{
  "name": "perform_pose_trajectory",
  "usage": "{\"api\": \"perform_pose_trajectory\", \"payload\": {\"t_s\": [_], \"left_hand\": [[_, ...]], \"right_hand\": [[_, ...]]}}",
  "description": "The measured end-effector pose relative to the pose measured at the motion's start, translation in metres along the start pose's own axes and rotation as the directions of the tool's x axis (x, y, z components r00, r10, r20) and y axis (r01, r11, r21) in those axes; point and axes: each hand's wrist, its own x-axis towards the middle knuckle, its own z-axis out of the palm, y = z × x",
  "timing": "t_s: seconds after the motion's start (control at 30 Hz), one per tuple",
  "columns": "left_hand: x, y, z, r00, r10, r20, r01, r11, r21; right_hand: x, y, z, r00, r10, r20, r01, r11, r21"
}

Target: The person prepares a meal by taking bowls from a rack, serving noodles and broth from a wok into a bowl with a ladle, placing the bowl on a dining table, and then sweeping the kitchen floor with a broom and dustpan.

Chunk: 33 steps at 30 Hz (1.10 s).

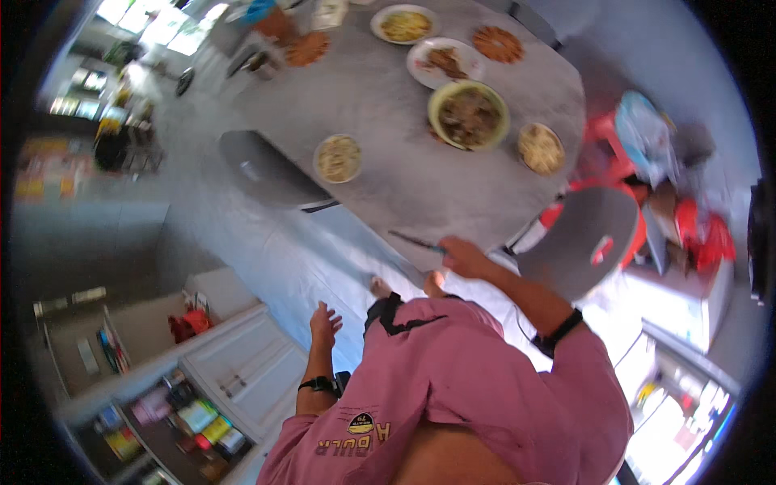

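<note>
My right hand [465, 257] is closed around a dark slender utensil [415, 240], which points left over the near edge of the grey table [388, 139]; blur hides its exact kind. My left hand [326, 324] hangs above the floor beside my body, fingers apart, holding nothing. On the table, a bowl of pale food [338, 159] sits near the left edge. A larger green-rimmed bowl of dark food [470, 115] stands farther right, with another bowl of pale food [541, 149] beside it. Behind are a plate with brown food [445, 62] and a plate of yellowish food [405, 25].
Grey chairs stand at the table's left [260, 167] and right [579, 242]. Brown trivets [497, 44] and a metal cup [264, 65] are on the table. Red stools [606, 142] and bags [648, 133] crowd the right. A white cabinet [248, 370] with open shelves stands lower left.
</note>
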Motion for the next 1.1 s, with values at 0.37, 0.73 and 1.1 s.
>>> {"api": "perform_pose_trajectory", "payload": {"t_s": [0.37, 0.73, 1.1], "left_hand": [[-0.052, -0.143, -0.057, 0.999, -0.025, -0.048, 0.016, 0.983, -0.184], [-0.113, -0.418, -0.221, 0.961, -0.118, -0.249, -0.025, 0.863, -0.505], [-0.192, -0.701, -0.309, 0.709, -0.503, -0.495, -0.439, 0.234, -0.867]], "right_hand": [[0.004, -0.126, 0.093, 0.880, -0.179, 0.440, 0.303, 0.925, -0.230], [-0.057, -0.192, 0.271, 0.827, -0.206, 0.524, 0.434, 0.826, -0.360], [-0.090, -0.364, 0.536, 0.136, -0.336, 0.932, 0.761, 0.638, 0.118]]}}
